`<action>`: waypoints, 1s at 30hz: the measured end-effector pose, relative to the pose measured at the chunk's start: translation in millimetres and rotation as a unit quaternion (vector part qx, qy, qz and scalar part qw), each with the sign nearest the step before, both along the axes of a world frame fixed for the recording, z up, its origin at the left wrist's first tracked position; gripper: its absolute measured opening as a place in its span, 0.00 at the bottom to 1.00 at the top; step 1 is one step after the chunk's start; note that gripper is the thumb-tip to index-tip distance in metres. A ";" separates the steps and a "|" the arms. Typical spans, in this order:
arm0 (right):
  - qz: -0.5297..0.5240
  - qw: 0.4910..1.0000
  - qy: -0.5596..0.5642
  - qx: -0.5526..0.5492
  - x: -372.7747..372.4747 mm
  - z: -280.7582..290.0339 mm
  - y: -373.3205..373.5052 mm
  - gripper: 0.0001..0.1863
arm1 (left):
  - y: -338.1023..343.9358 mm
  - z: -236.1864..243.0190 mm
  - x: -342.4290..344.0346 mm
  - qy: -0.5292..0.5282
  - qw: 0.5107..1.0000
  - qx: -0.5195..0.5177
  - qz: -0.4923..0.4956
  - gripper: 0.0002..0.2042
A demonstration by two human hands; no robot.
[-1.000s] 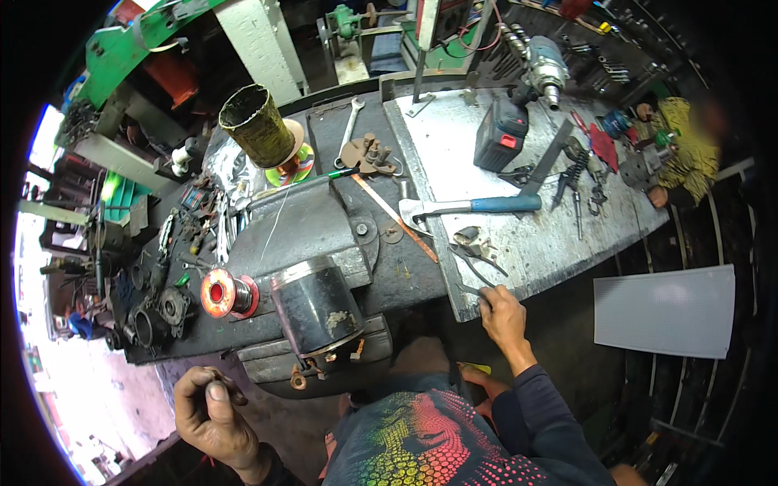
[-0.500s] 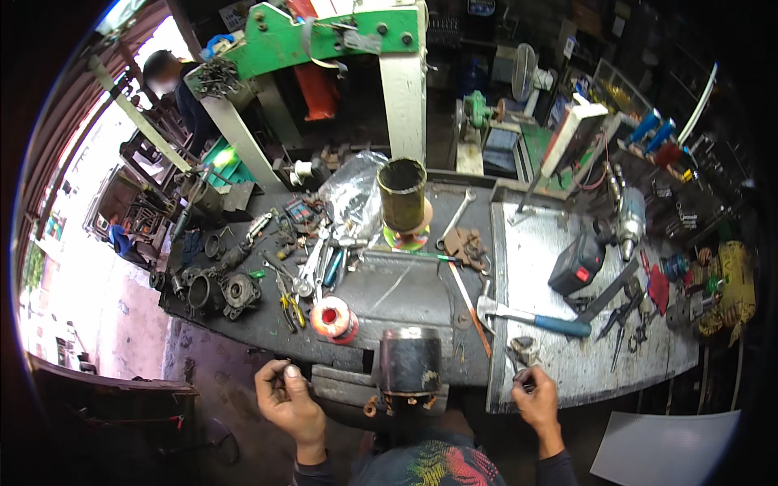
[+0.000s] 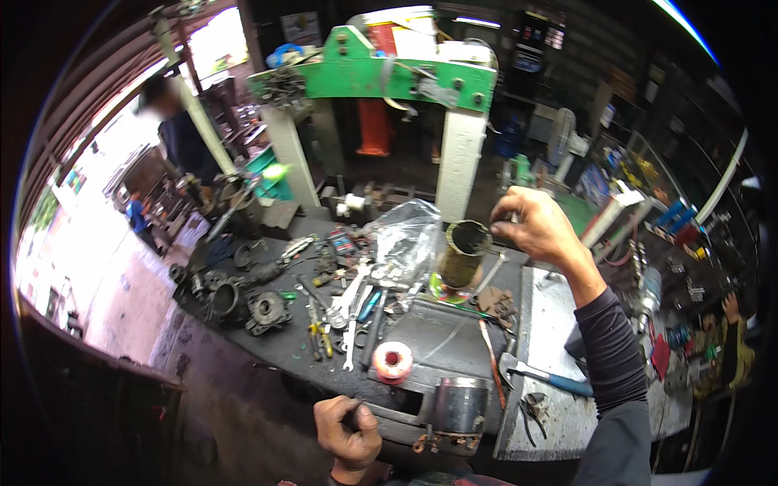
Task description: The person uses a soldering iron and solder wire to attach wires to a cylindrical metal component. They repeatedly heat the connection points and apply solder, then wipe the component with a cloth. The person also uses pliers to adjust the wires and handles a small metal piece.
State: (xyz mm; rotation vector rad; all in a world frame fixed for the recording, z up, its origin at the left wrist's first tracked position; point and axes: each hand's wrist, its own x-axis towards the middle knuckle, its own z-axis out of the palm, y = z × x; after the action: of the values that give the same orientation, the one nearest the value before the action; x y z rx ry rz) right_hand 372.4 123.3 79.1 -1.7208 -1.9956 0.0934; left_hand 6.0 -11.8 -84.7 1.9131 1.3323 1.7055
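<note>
My right hand (image 3: 536,227) is raised at the far side of the bench, its fingers pinched beside the rim of a worn, olive-brown open can (image 3: 460,266). Whatever sits between those fingertips is hidden. Low at the front edge, my left hand (image 3: 347,436) is closed, thumb against curled fingers; a small dark thing may be in it, too unclear to name. To its right a black metal cylinder (image 3: 460,407) with copper-coloured terminals (image 3: 442,443) stands at the bench's front. A red-and-white spool (image 3: 392,364) sits behind and left of the cylinder.
Pliers (image 3: 532,419) and a blue-handled hammer (image 3: 559,382) lie on the metal sheet at right. Wrenches (image 3: 351,332), yellow-handled pliers (image 3: 322,336) and a clear plastic bag (image 3: 405,241) crowd the left. Behind stands a green press frame (image 3: 413,81); another person (image 3: 182,134) is far left.
My right hand has moved from above the metal sheet up and away to the can's rim, leaving the pliers in full view. My left hand's fingers have curled in. The view has shifted.
</note>
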 end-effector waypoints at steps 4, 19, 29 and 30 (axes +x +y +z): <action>0.052 0.991 -0.118 -0.044 -5.6 -20.2 39.9 0.11 | 1.3 2.0 -0.9 0.009 1.000 0.004 0.023 0.08; 0.065 0.975 -0.142 -0.155 1.1 -33.4 61.4 0.12 | 2.8 4.7 0.0 0.019 1.000 -0.013 0.013 0.07; -0.102 0.959 0.244 -0.105 28.6 2.7 3.5 0.14 | 2.7 1.1 -1.8 -0.022 0.999 -0.048 -0.010 0.08; -0.099 0.944 0.301 -0.090 29.2 4.4 -11.1 0.14 | 2.6 7.0 -2.0 -0.032 0.997 -0.067 -0.020 0.08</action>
State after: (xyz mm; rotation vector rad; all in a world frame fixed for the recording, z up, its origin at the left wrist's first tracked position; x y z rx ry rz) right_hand 401.6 112.2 83.5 -1.7226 -1.3924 0.6669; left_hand 4.0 -9.2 -77.7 1.7834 1.3394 1.6011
